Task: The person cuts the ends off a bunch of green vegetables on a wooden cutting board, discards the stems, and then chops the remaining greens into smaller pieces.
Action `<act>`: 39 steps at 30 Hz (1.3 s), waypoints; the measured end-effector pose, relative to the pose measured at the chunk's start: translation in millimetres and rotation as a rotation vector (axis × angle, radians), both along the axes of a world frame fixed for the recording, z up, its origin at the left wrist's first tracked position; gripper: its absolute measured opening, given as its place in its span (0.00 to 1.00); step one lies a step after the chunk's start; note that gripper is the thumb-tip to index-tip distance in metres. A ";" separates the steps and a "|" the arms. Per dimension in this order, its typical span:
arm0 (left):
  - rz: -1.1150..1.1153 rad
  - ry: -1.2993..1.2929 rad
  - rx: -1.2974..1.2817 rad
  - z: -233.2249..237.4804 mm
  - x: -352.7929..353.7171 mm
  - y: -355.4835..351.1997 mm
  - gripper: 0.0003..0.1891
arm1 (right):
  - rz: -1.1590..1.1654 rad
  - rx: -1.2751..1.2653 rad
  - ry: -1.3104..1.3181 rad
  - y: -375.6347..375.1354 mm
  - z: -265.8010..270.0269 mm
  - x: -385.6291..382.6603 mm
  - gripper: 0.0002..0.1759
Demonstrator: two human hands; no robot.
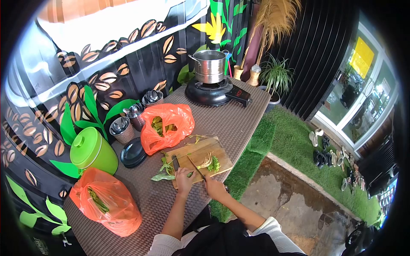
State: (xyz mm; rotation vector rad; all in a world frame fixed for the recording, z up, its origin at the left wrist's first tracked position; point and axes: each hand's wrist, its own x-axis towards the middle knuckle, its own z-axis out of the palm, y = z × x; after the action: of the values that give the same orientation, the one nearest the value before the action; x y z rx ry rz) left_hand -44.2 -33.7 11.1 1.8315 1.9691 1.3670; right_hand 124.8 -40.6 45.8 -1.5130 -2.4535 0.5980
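On a wooden cutting board (179,154), my right hand (215,189) grips a knife (195,167), its blade pointing away from me and to the left. Beside it, my left hand (184,178) is closed with bent fingers over green leafy stems (191,174), partly hidden beneath the fingers. To the right of the blade lie pale roots (206,161) and a small heap of chopped greens (214,165). Loose leaves (163,176) spill over the board's left edge. Behind the board sits an open orange plastic bag (181,117) with greens inside.
Another orange bag (119,213) stands at the near left, by a lime-green lidded bucket (95,150). Black plates (133,153) and several cutlery cups (122,133) line the wall side. A steel pot (209,70) sits on a black portable stove (205,94) at the far end.
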 end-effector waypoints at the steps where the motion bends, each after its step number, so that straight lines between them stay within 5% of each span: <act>1: 0.009 0.011 0.005 0.0 -0.9 0.4 0.06 | 0.014 -0.003 0.064 4.9 -1.2 -1.1 0.16; 8: -0.044 -0.227 -0.208 8.4 -16.4 20.5 0.11 | -0.136 -0.083 0.325 0.9 25.9 16.1 0.18; 11: -0.010 -0.065 -0.086 17.7 -17.4 33.4 0.14 | -0.192 -0.135 0.380 -2.1 28.3 26.9 0.18; 13: -0.215 0.134 -0.195 24.9 -17.2 34.6 0.15 | -0.206 -0.132 0.402 -3.3 22.6 33.8 0.17; 17: -0.274 0.214 -0.324 22.2 -17.8 47.8 0.15 | -0.204 -0.069 0.464 -6.5 6.9 45.0 0.17; 24: -0.427 -0.399 -0.351 30.5 -36.4 87.0 0.12 | -0.273 -0.088 0.546 -16.8 7.0 55.2 0.15; 28: -0.337 -0.666 -0.271 34.3 -48.9 120.8 0.10 | -0.293 -0.041 0.529 -17.6 -0.7 57.6 0.14; 31: -0.222 -0.784 -0.325 38.9 -56.3 145.2 0.17 | -0.293 -0.046 0.527 -17.4 -0.3 57.8 0.13; 36: -0.202 -0.493 -0.307 6.9 -68.4 177.0 0.25 | -0.303 -0.054 0.514 -21.6 5.1 56.4 0.13; 39: -0.253 -0.415 -0.253 27.6 -62.7 150.3 0.17 | -0.302 -0.065 0.507 -22.3 3.9 55.1 0.13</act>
State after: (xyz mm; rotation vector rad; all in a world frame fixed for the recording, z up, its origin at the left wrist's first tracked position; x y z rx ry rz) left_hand -106.9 116.6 38.7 1.4782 1.5603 1.2325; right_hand 179.9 -62.8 49.7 -1.4883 -1.8071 0.8767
